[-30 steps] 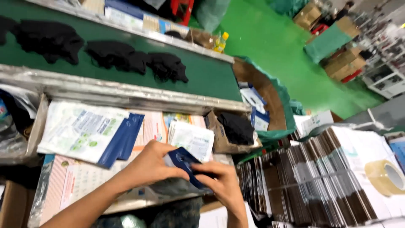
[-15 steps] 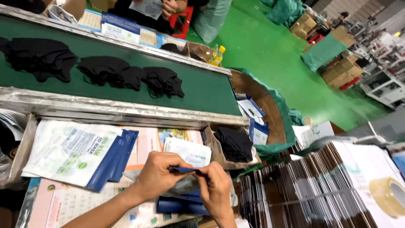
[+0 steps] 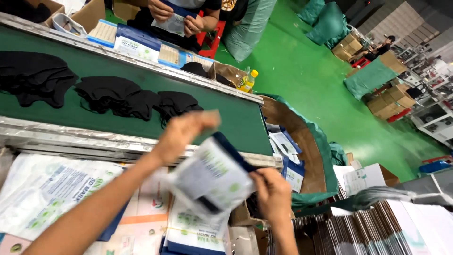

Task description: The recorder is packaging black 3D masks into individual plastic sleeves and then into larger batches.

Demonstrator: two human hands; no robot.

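Both my hands hold a flat white and dark blue pouch (image 3: pixel 212 179), blurred by motion, lifted above the worktable. My left hand (image 3: pixel 181 134) pinches its upper left edge. My right hand (image 3: pixel 271 193) grips its right side. Under the pouch lies a stack of similar printed pouches (image 3: pixel 191 229). Several black masks (image 3: pixel 118 97) lie in piles on the green conveyor belt (image 3: pixel 226 118) just beyond my hands.
More white pouches (image 3: pixel 45 189) lie at the left of the table. A round bin lined with green (image 3: pixel 306 141) holds packed pouches at the right. Stacked flat cartons (image 3: pixel 373 231) fill the lower right. Across the belt another person's hands (image 3: pixel 177 16) hold a pouch.
My hands rose from the table with the pouch, now held higher and turned showing its white face. The camera tilted up, showing more of the belt and the person opposite.
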